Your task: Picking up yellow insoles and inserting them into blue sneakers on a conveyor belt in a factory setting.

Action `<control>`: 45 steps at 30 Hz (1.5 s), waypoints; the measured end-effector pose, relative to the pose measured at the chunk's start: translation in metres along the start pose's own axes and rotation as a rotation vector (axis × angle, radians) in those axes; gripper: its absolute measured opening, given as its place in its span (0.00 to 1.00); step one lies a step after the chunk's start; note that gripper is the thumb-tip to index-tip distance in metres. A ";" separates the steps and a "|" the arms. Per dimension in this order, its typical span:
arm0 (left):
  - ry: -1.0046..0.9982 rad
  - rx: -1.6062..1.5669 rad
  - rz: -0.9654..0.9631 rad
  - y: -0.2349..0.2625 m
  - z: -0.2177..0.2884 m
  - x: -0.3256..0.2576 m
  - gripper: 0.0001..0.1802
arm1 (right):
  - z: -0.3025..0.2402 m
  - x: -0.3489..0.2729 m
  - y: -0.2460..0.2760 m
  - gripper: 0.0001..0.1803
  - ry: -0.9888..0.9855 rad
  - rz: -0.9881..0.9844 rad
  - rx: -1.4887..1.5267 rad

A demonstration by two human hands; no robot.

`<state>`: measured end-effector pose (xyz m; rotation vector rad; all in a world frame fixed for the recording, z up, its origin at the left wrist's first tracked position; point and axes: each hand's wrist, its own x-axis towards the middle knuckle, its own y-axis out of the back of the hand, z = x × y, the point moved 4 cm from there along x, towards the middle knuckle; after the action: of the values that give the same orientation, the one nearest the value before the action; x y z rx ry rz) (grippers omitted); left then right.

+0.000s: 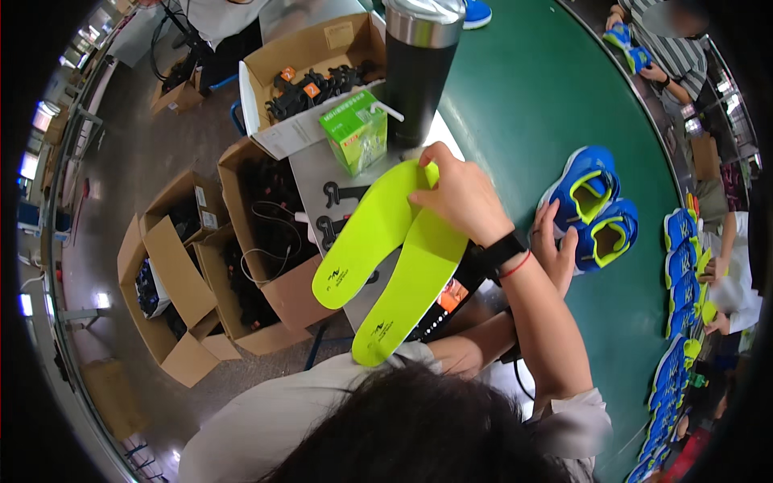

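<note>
Pinching two yellow-green insoles [378, 241] by their toe ends with the right hand [463, 197], thumb and fingertips pressed together on the overlapping tips. Holding them above the near edge of the table [523, 97], heels fanning down and to the left, one lying partly over the other. Wearing a black watch and a red band on that wrist.

Reaching under the right forearm with the left hand [554, 245], fingers spread and resting against the heel side of a pair of blue shoes [592, 209]; not gripping anything. Shoes sitting side by side on the green table, yellow-green linings facing up.

Standing just beyond the insoles: a small green carton [354, 133] with a straw, and a tall black and steel tumbler [419, 72] beside it.

Sitting on the floor to the left: open cardboard boxes [173, 274] holding dark parts; too dim to tell what kind.

Lining the right rim of the table: a row of more blue shoes [680, 266], with other people's hands working near them.
</note>
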<state>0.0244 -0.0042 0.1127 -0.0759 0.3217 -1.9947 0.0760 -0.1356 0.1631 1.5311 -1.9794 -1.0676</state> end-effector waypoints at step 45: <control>-0.819 1.261 -1.119 0.042 0.146 -0.197 0.22 | 0.066 -0.471 0.066 0.11 -0.503 0.241 -0.046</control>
<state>0.1756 0.1276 0.2602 -0.2871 -1.8352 -2.5901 0.1320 0.3364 0.2321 1.0282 -2.3670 -1.4842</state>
